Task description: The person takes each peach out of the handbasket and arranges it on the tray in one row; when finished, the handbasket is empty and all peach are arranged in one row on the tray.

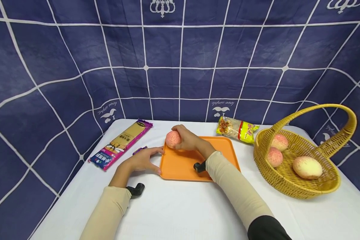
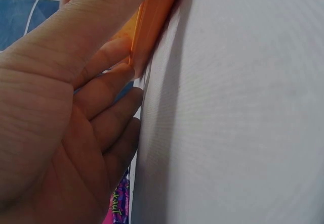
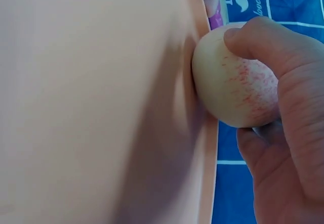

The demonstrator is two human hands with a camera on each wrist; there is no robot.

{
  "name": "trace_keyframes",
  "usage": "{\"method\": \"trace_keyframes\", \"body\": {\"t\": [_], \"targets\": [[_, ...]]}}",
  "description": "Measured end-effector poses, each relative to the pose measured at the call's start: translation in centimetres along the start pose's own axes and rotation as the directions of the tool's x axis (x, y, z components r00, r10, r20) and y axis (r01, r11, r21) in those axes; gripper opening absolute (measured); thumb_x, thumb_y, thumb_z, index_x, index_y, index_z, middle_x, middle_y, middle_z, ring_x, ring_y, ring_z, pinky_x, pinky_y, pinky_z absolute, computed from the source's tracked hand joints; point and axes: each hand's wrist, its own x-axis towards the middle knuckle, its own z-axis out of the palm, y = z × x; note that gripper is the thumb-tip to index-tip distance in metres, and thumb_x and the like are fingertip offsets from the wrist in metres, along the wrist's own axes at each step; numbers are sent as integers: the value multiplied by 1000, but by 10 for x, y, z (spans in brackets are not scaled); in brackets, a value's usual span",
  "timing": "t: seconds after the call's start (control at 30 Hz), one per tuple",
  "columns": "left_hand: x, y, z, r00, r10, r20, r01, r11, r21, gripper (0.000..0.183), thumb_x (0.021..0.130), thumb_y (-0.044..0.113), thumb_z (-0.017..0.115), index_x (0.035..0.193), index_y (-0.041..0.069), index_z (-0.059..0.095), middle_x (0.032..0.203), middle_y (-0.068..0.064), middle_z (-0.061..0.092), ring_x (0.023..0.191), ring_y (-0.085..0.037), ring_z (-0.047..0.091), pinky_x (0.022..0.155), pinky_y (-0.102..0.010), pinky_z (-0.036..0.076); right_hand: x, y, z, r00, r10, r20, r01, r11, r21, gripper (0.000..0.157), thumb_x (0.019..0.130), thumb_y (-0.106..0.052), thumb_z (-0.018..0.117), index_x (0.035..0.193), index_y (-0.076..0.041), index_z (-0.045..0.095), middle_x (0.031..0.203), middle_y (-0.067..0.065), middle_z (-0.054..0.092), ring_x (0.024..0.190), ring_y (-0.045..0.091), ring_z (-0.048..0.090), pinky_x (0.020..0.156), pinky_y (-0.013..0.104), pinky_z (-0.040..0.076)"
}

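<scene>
My right hand [image 1: 187, 138] grips a pink-speckled peach [image 1: 173, 138] over the far left corner of the orange tray [image 1: 183, 168]. In the right wrist view the thumb and fingers curl round the peach [image 3: 228, 82], its pale side against the tray. At the tray's left edge is my left hand [image 1: 144, 160], its thumb near the front left corner and its fingers spread along the side. Up close in the left wrist view, the left hand's fingertips [image 2: 121, 72] touch the rim of the tray [image 2: 157, 21].
A yellow wicker basket [image 1: 288, 186] with several peaches [image 1: 307, 167] stands at right. Behind the tray's right side lies a yellow-ended clear food packet [image 1: 238, 129]. A long noodle packet [image 1: 123, 143] lies at left, with a small purple wrapped item [image 1: 139, 150] beside the left hand.
</scene>
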Motion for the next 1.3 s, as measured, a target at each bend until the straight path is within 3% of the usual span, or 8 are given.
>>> {"method": "trace_keyframes", "body": {"t": [0.07, 0.2, 0.4, 0.77, 1.3], "targets": [[0, 0, 0, 1000, -1, 4, 1, 1000, -4, 79, 68, 37, 96, 135, 12, 62, 146, -10, 54, 139, -32, 44, 116, -52, 32, -1, 1, 1, 999, 36, -5, -36, 999, 32, 77, 78, -13, 85, 141, 1, 42, 139, 17, 45, 121, 26, 52, 107, 35, 44], [0, 1, 1, 1000, 1, 11, -1, 1000, -13, 79, 68, 36, 95, 135, 12, 62, 146, -10, 55, 140, -32, 44, 116, -52, 32, -4, 3, 2, 999, 36, -38, -33, 997, 77, 76, 77, -12, 87, 142, 0, 48, 141, 14, 52, 123, 26, 54, 106, 36, 45], [2, 3, 1, 1000, -4, 13, 4, 1000, -13, 78, 68, 36, 95, 135, 13, 62, 147, -10, 53, 140, -32, 43, 116, -52, 32, -5, 7, 1, 998, 11, -69, -9, 999, 39, 77, 77, -16, 89, 143, -3, 52, 141, 11, 55, 123, 26, 55, 106, 36, 45], [6, 3, 3, 1000, 5, 15, -5, 1000, -18, 78, 68, 37, 95, 134, 13, 61, 148, -11, 53, 140, -33, 43, 116, -53, 32, -4, 4, -5, 999, 33, -5, -34, 999, -32, 78, 78, -20, 84, 146, -5, 49, 140, 13, 53, 122, 26, 54, 106, 38, 45], [0, -2, 1, 999, -32, -10, 32, 999, -3, 78, 69, 37, 95, 136, 16, 62, 147, -9, 54, 140, -32, 43, 116, -53, 32, 1, 3, 2, 1000, -5, 3, 5, 1000, 8, 78, 77, -14, 82, 146, -2, 48, 136, 15, 53, 116, 25, 55, 103, 34, 46]]}}
